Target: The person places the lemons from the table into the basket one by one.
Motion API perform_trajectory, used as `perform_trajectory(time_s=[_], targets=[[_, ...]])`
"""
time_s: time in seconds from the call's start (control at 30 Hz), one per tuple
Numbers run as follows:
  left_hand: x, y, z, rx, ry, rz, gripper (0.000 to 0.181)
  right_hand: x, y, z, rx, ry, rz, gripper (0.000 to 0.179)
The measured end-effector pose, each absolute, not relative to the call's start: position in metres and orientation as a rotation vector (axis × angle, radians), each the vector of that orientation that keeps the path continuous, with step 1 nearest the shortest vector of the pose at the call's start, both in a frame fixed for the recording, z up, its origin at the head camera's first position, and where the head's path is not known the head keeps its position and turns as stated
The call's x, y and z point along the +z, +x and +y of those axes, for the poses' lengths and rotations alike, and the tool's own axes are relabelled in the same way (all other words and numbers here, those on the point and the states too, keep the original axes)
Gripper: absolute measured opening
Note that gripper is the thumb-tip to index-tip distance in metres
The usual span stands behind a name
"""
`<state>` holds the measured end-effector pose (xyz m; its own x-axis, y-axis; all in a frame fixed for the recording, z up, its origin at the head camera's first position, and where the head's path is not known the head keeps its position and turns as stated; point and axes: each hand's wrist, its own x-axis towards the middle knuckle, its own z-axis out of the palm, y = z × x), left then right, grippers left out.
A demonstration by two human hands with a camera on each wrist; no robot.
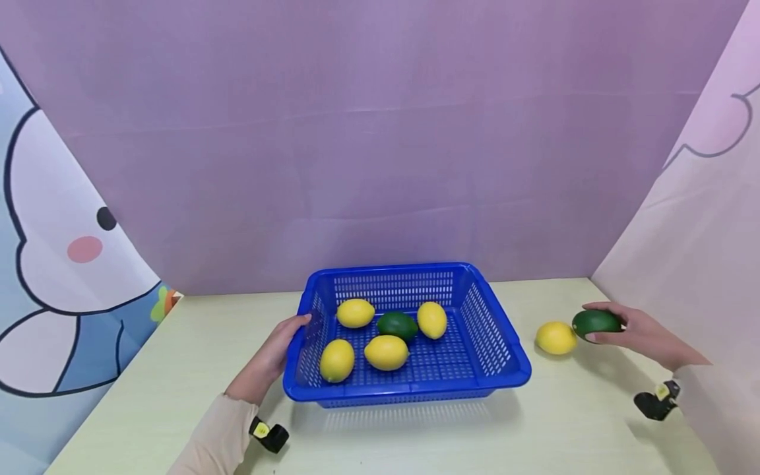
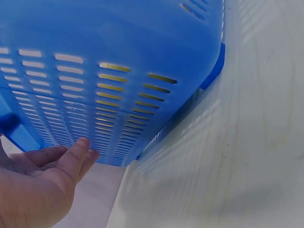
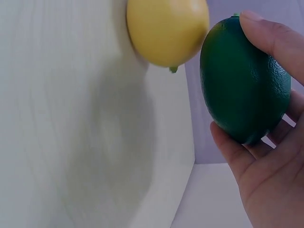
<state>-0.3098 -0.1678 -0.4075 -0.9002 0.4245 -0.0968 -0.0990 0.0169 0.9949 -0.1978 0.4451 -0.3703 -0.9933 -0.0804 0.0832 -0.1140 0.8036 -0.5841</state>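
A blue plastic basket with slotted walls stands in the middle of the head view. Inside it lie several yellow lemons and one dark green lime. My left hand grips the basket's left rim, with the fingers against the outer slotted wall. Over at the right, my right hand holds another green lime between thumb and fingers, above the table. Just left of that lime, a yellow lemon rests on the table.
The pale table runs back to a purple cloth backdrop. Printed cloth panels close off the left and right sides. Each wrist carries a small black camera.
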Motion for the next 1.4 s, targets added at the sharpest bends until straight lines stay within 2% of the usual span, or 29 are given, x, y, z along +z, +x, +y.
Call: perform_trajectory(time_s=[0.57, 1.4], targets=[[-0.409, -0.31, -0.169, 1.947, 0.39, 1.91, 0.061, -0.349, -0.206, 0.421, 0.889, 0.217, -2.909, 0.057], [-0.409, -0.311, -0.169, 1.951, 0.36, 1.901, 0.062, -0.325, -0.217, 0.356, 0.934, 0.364, -2.882, 0.055]])
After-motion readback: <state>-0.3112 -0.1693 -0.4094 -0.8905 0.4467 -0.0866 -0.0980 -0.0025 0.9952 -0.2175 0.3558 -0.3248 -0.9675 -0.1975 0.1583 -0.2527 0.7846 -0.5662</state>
